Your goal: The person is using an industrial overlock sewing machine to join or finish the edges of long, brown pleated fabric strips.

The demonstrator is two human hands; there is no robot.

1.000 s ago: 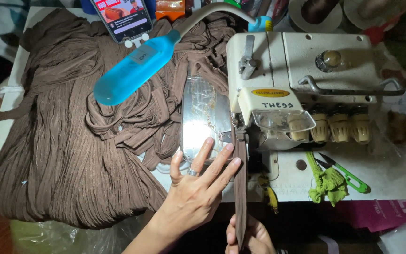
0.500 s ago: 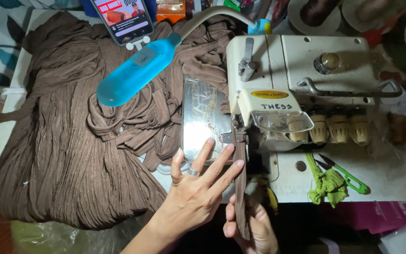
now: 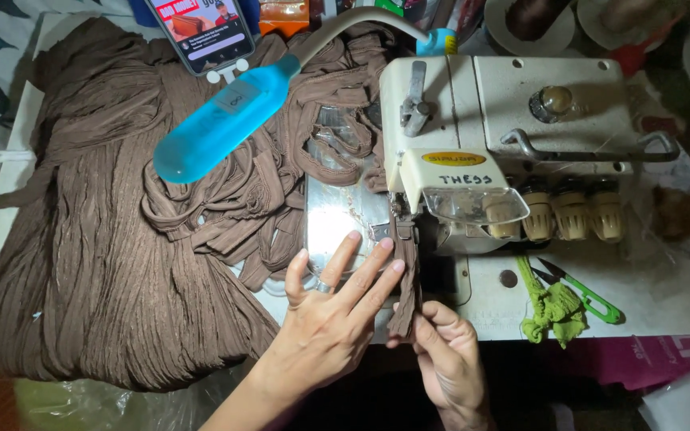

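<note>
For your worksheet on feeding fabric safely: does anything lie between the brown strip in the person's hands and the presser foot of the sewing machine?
Nothing visible does. The brown strip runs straight from the right hand up to the presser foot. The left hand lies flat beside the strip, fingertips at its edge, not across it.

Got my phone [image 3: 201, 28] propped at the top edge of the table, screen lit, with the blue lamp head [image 3: 221, 128] on its bendy grey neck hanging just below it. Big heap of brown pleated fabric [image 3: 89, 263] takes up my whole left side, plus a tangle of brown straps [image 3: 241, 203] next to it. Over on the right there's the green thread snips [image 3: 588, 297] and a wad of green scraps [image 3: 549, 307] just beside them.
</note>
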